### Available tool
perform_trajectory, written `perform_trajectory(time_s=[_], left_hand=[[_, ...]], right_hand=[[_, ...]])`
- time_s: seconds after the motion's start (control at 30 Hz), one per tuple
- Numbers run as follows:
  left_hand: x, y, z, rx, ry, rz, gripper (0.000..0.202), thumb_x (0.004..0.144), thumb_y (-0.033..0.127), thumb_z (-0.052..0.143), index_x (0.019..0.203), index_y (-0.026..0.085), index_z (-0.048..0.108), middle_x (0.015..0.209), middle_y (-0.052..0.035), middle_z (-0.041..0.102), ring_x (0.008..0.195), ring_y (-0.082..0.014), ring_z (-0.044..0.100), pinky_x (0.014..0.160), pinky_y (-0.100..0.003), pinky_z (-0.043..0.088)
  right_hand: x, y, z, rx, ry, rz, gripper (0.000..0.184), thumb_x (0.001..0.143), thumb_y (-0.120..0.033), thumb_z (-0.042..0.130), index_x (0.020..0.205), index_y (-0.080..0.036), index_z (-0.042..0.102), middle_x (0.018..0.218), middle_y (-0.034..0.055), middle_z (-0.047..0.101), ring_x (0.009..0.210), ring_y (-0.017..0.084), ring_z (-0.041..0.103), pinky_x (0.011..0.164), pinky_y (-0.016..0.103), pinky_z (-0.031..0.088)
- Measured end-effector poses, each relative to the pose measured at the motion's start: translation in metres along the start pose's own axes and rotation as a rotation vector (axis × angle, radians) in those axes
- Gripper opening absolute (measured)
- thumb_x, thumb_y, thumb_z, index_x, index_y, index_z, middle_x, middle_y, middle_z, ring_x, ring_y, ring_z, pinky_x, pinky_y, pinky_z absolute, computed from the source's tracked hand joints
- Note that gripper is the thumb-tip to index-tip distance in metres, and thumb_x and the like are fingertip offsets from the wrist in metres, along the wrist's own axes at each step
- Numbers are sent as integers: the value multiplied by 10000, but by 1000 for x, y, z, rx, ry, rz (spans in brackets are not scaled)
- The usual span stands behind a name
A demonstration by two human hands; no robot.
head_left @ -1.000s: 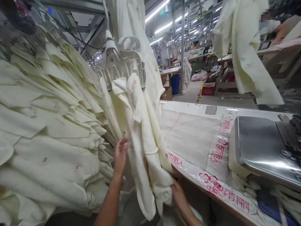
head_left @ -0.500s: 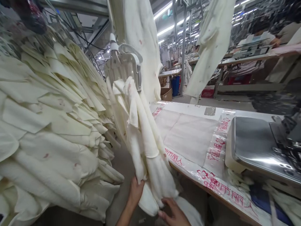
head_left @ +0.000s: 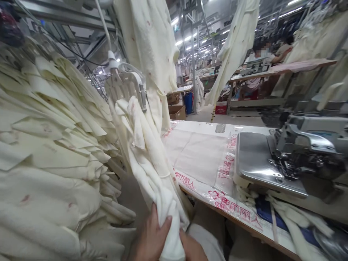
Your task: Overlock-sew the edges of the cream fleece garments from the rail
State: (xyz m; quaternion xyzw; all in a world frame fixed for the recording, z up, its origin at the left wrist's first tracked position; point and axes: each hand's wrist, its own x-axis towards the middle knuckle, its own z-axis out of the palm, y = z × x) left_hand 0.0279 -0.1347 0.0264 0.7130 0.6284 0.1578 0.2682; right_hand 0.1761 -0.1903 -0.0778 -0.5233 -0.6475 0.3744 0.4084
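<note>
A bundle of cream fabric pieces (head_left: 146, 152) hangs from a white plastic clamp hanger (head_left: 126, 85) in front of me. My left hand (head_left: 152, 237) grips the bundle's lower end at the bottom of the view, thumb over the cloth. Touching the same cloth from the right, my right hand (head_left: 191, 248) is partly cut off by the frame edge. A band ties the bundle around its middle.
A large stack of cream fabric pieces (head_left: 51, 145) fills the left. A worktable (head_left: 206, 152) covered in printed plastic stands to the right, with a sewing machine (head_left: 299, 148) on it. More cream garments hang overhead. A person sits at a far table (head_left: 261, 54).
Both hands slid down the hanging bundle to its lower end and closed on it. The view swung right, bringing the sewing machine head into sight.
</note>
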Motion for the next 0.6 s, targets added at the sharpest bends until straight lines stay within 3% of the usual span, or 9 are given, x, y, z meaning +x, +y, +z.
perform_trajectory(time_s=[0.1, 0.13, 0.2, 0.23, 0.27, 0.33, 0.4, 0.47, 0.6], left_hand=[[-7, 39, -35, 102, 113, 306, 391, 811, 585, 462, 855, 209, 560, 659, -16, 639, 608, -194, 624, 594, -272, 474], [-8, 58, -47, 97, 232, 455, 424, 767, 625, 507, 862, 216, 557, 656, -5, 630, 606, -184, 620, 586, -258, 474], [-5, 104, -64, 70, 365, 819, 723, 618, 696, 615, 1144, 215, 494, 1049, -78, 638, 949, -240, 619, 776, -287, 494], [-1, 130, -69, 120, 275, 972, 864, 603, 670, 650, 1291, 212, 398, 1241, -106, 550, 1102, -268, 550, 880, -315, 464], [4, 157, -72, 156, 160, 1107, 802, 675, 557, 658, 1340, 226, 356, 1280, -89, 528, 1117, -255, 541, 902, -308, 451], [17, 205, -77, 149, 9, 1214, 484, 787, 291, 553, 1262, 252, 468, 1099, -6, 637, 951, -180, 616, 805, -239, 467], [34, 240, -83, 62, 140, 1207, 329, 789, 191, 468, 1094, 224, 587, 889, 36, 663, 787, -138, 625, 706, -198, 448], [53, 255, -92, 18, 375, 1148, 261, 789, 222, 464, 997, 189, 618, 773, 38, 631, 700, -131, 600, 669, -198, 422], [99, 245, -99, 234, 502, 1133, 208, 756, 248, 491, 875, 169, 641, 714, 8, 593, 721, -180, 583, 669, -236, 397]], right_hand=[[-3, -39, -66, 63, 68, -139, 244, 696, -202, 417, 788, -206, 643, 780, 29, 667, 697, 193, 620, 669, 240, 473], [-5, -58, -92, 66, 147, -118, 211, 707, -172, 430, 775, -199, 628, 758, 16, 652, 674, 172, 611, 632, 215, 459], [-8, -98, -142, 22, 301, -137, 171, 714, -136, 524, 831, -211, 623, 734, -18, 644, 669, 144, 607, 580, 167, 436], [-8, -116, -165, 7, 390, -172, 196, 689, -110, 563, 841, -222, 615, 722, -38, 635, 628, 120, 590, 564, 150, 429], [-9, -131, -185, 24, 529, -229, 262, 675, -106, 591, 905, -230, 601, 781, -37, 640, 651, 115, 591, 568, 143, 432], [-12, -143, -215, 41, 704, -292, 513, 692, -172, 651, 1173, -250, 492, 977, -3, 629, 799, 145, 611, 629, 165, 469], [-20, -133, -231, -49, 670, -233, 627, 727, -278, 675, 1296, -244, 413, 1119, 41, 591, 961, 202, 588, 726, 227, 496], [-34, -110, -235, -189, 493, -68, 481, 765, -330, 652, 1221, -240, 528, 1115, 44, 609, 994, 235, 579, 794, 278, 491], [-68, -56, -214, -301, 351, 179, 302, 854, -323, 524, 1135, -237, 594, 1019, 34, 664, 899, 238, 616, 767, 301, 487]])
